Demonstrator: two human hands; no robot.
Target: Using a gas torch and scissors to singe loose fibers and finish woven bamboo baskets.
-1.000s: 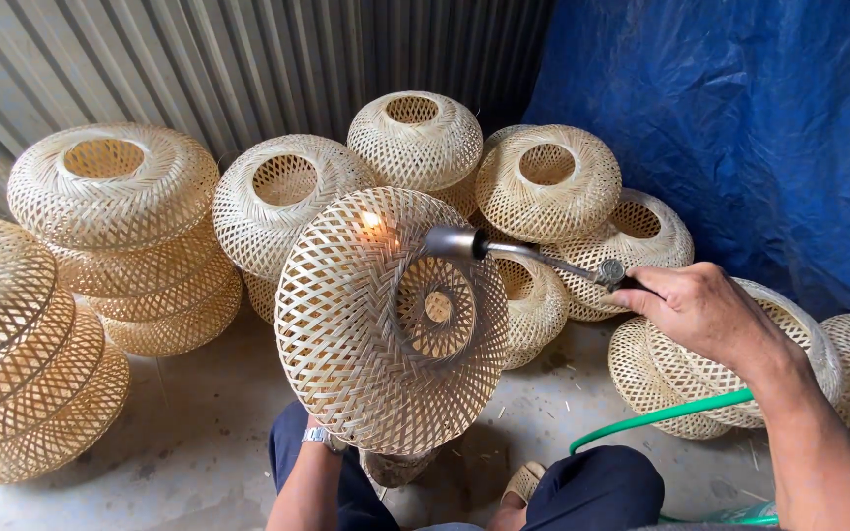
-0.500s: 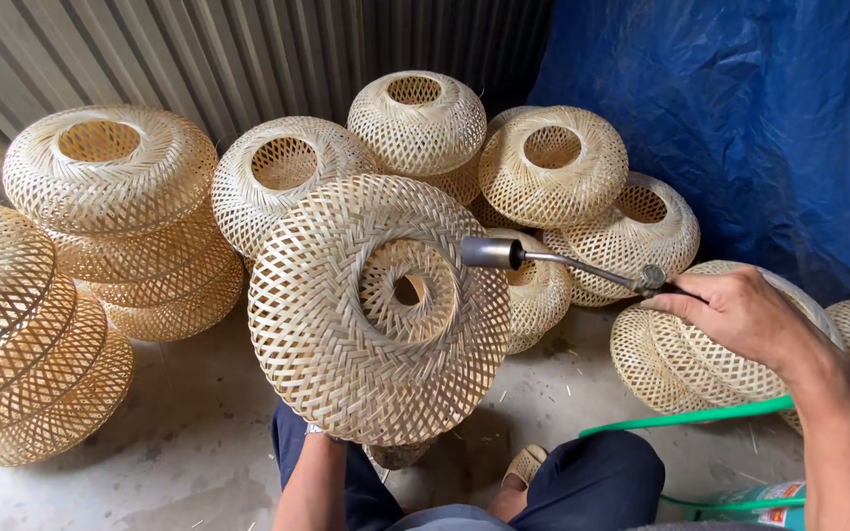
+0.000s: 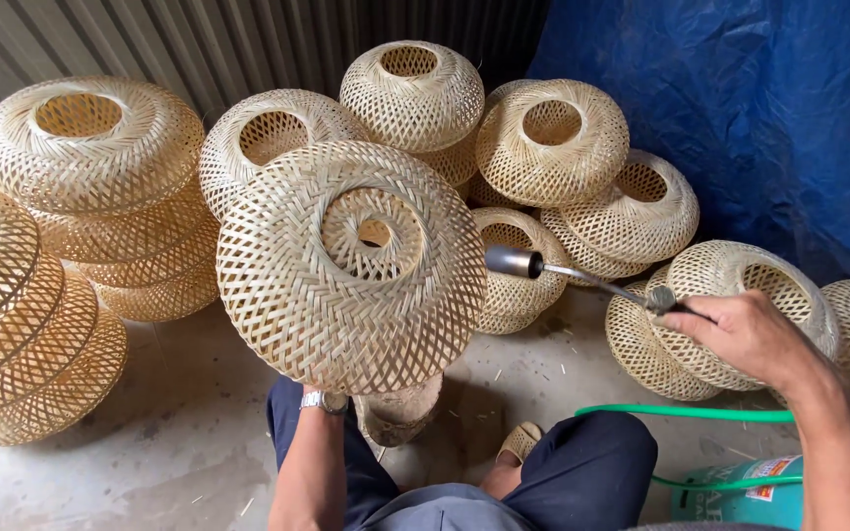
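Note:
I hold up a round woven bamboo lampshade (image 3: 346, 265) in front of me, its top opening turned toward the camera. My left hand is hidden behind and under it; only the forearm and a wristwatch (image 3: 324, 401) show. My right hand (image 3: 745, 334) grips the handle of a metal gas torch (image 3: 568, 273). Its nozzle points left at the shade's right side, just off the weave. No flame is visible. A green hose (image 3: 686, 414) runs from the torch toward a teal gas canister (image 3: 740, 490) at the lower right.
Several more woven shades are piled around: stacks at left (image 3: 91, 147) and far left (image 3: 12, 315), others behind (image 3: 410, 93) and at right (image 3: 730, 295). A corrugated metal wall (image 3: 199, 39) and blue tarp (image 3: 740, 108) close the back. My knees (image 3: 582, 462) sit over concrete floor.
The shade has turned and tilted so its opening now faces me. The flame seen on the weave a second ago is gone. The torch nozzle has moved from the upper middle to the right side.

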